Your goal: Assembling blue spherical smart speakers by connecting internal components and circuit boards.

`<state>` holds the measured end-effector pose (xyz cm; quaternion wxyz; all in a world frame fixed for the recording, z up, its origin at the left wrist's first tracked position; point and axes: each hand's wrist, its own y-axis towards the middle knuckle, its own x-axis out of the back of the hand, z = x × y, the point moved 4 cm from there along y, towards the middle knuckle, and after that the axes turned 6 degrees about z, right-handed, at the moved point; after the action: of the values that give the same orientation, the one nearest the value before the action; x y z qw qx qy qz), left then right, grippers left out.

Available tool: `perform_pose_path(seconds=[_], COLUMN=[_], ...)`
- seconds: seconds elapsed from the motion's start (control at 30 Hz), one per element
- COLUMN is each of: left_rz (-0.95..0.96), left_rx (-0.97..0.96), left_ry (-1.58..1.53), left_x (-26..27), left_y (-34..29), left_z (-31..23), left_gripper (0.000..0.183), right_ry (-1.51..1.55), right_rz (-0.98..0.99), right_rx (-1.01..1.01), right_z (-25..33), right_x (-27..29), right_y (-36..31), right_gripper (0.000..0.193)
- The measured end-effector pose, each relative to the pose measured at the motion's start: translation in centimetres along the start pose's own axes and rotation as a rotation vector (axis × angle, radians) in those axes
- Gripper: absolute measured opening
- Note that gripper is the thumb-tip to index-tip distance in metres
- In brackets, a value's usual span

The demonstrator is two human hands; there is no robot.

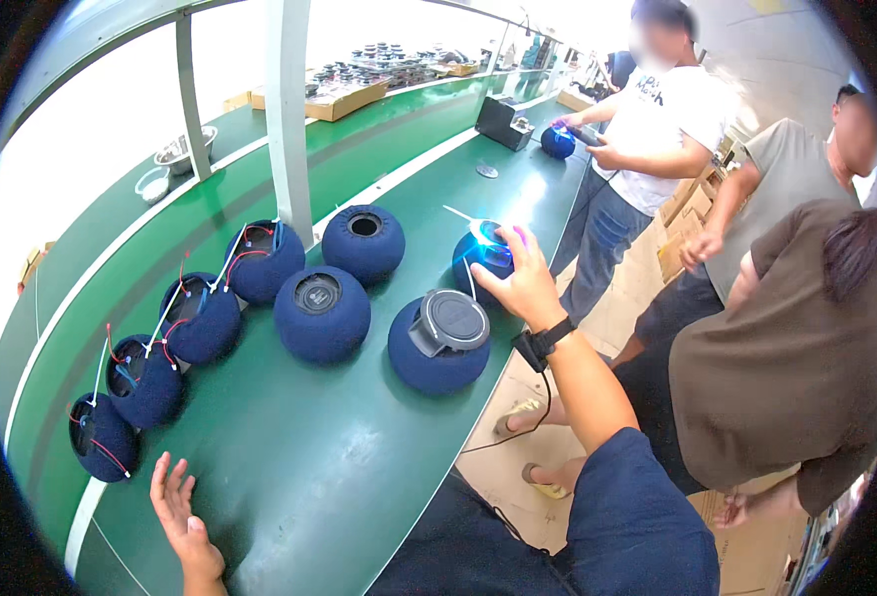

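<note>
My right hand, with a black strap at the wrist, has its thumb and fingers curved round the top of a dark blue ball-shaped speaker that glows bright blue. Glare hides part of that grip. White strips stick out beside the glow. Just nearer stands another blue ball with a round grey-black unit tilted on its top. Low on the left, my left hand is raised over the bench, fingers apart and holding nothing. Closest to it is a blue ball with loose red wires.
Several wired blue balls line the bench's left side, beside one with a fitted black disc and one with an open hole. A white post rises behind them. Co-workers stand along the right edge; one handles a lit ball.
</note>
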<state>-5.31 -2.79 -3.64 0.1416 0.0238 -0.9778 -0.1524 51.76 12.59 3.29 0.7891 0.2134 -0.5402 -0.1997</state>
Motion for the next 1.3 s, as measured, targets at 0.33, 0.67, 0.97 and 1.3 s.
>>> perform_pose_path(seconds=[0.33,0.67,0.97,1.3], left_rz=[0.000,0.017,0.015,0.013], left_rx=[0.017,0.005,0.008,0.020], left_ry=[0.018,0.028,0.021,0.018], left_x=[0.0,0.0,0.1,0.2], left_y=[-0.1,0.1,-0.2,-0.2], left_z=[0.0,-0.1,0.1,0.4], left_gripper=[0.100,0.099,0.099,0.099], right_ry=[0.071,0.051,-0.009,-0.008], right_rz=[0.010,0.003,-0.013,-0.032], right_rx=[-0.044,-0.031,0.004,-0.003], right_z=[-0.4,-0.4,-1.2,-0.9], right_x=[-0.5,-0.3,-1.0,-0.9], right_y=[0.0,0.0,-0.1,-0.2], right_gripper=[0.074,0.075,0.076,0.074])
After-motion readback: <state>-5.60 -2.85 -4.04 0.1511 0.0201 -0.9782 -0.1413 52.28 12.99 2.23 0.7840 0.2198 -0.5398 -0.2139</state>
